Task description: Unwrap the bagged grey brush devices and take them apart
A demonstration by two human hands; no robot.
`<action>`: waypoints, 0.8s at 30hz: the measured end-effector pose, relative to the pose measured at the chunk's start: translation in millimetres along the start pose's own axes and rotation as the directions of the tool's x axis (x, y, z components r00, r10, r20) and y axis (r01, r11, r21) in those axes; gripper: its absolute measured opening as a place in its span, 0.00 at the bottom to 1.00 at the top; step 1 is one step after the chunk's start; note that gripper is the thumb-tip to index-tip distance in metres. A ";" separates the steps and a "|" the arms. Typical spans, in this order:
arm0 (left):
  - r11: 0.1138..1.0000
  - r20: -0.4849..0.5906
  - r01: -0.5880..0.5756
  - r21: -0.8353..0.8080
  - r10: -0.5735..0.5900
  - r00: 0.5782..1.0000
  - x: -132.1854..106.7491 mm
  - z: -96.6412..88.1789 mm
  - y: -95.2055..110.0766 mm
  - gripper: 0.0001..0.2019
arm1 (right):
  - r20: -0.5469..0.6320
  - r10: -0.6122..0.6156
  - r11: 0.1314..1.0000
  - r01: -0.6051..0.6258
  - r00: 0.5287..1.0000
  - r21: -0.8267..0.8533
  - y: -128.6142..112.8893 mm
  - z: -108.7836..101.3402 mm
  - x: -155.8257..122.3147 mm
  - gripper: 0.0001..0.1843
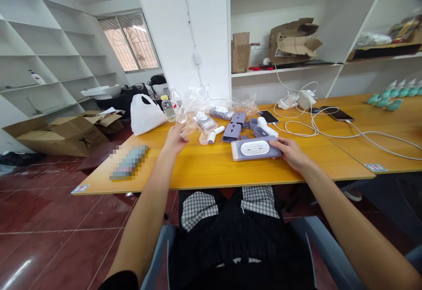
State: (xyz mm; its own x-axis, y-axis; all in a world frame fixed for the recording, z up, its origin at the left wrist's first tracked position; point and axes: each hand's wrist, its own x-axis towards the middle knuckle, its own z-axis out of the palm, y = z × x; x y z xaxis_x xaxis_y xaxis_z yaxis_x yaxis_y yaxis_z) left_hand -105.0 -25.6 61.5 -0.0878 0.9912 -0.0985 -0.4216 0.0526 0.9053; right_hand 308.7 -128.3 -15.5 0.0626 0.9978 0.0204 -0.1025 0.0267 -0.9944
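Note:
My right hand (292, 152) rests on the right end of a flat purple tray with a white oval insert (254, 148), fingers curled against its edge on the wooden table (211, 169). My left hand (177, 137) reaches forward over the table, fingers closed on a piece of clear plastic wrapping (188, 126). Beyond the tray lie other purple parts (234, 128), a white handle-shaped part (265, 126) and a small white roller (216, 134). More crumpled clear plastic bags (211, 100) sit behind them.
A white bag (145, 114) and a small bottle (168, 108) stand at the table's back left. Phones (336, 113) and white charging cables (316, 125) cover the right side. Teal bottles (392, 95) stand far right. Cardboard boxes (62, 132) lie on the floor at left.

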 end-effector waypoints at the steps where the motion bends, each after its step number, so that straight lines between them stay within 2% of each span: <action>1: 1.000 -0.006 0.014 0.002 -0.014 1.000 15.0 17.5 -3.4 0.17 | 0.002 -0.001 1.000 0.001 1.000 -0.003 0.3 0.0 0.3 0.24; 4: 0.997 0.007 0.071 0.016 -0.071 0.997 57.2 67.7 -11.7 0.13 | 0.006 -0.011 1.000 0.011 1.000 -0.023 0.8 1.3 0.7 0.25; 6: 0.994 0.027 0.105 0.039 -0.106 0.994 77.7 93.4 -16.7 0.21 | -0.005 -0.028 0.999 0.028 1.000 -0.047 0.2 3.1 -0.1 0.27; 8: 0.986 0.085 0.134 0.101 -0.143 0.986 90.4 108.3 -21.4 0.33 | -0.018 -0.051 0.996 0.049 0.999 -0.079 -1.5 5.5 -1.8 0.28; 10: 0.960 0.130 0.074 0.270 -0.112 0.985 95.9 111.4 -24.8 0.42 | -0.011 -0.071 0.990 0.069 0.997 -0.121 -3.5 8.1 -3.5 0.29; 12: 0.877 0.150 -0.079 0.473 0.008 0.989 95.2 104.4 -25.9 0.43 | 0.017 -0.080 0.977 0.082 0.997 -0.199 -4.8 10.9 -4.0 0.30; 15: 0.819 0.145 -0.158 0.552 0.093 0.985 82.6 82.2 -23.8 0.38 | 0.055 -0.071 0.918 0.087 0.996 -0.386 -4.4 17.7 -2.3 0.30; 18: 0.762 0.181 -0.231 0.605 0.150 0.972 56.2 54.4 -24.0 0.31 | -0.001 -0.118 0.805 0.095 0.993 -0.585 -3.7 30.0 -1.8 0.28; 20: 0.670 0.333 -0.351 0.654 0.162 0.929 31.7 36.5 -29.1 0.28 | -0.053 -0.164 0.679 0.073 0.985 -0.730 -4.5 40.6 -4.3 0.26; 22: 0.594 0.457 -0.446 0.669 0.145 0.878 3.4 21.6 -38.1 0.27 | -0.081 -0.160 0.555 0.022 0.984 -0.832 -6.0 50.5 -8.3 0.27; 24: 0.505 0.590 -0.568 0.650 0.135 0.796 -24.8 11.9 -48.4 0.23 | -0.085 -0.136 0.482 -0.009 0.987 -0.876 -7.2 57.3 -12.2 0.28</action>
State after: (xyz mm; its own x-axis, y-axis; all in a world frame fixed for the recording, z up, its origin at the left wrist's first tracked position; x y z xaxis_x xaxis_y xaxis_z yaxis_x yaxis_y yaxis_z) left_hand -71.6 -51.3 25.0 0.4057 0.8676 0.2876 0.4242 -0.4574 0.7816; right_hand 251.7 -137.2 -2.6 0.1603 0.9761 0.1465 0.8199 -0.0491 -0.5703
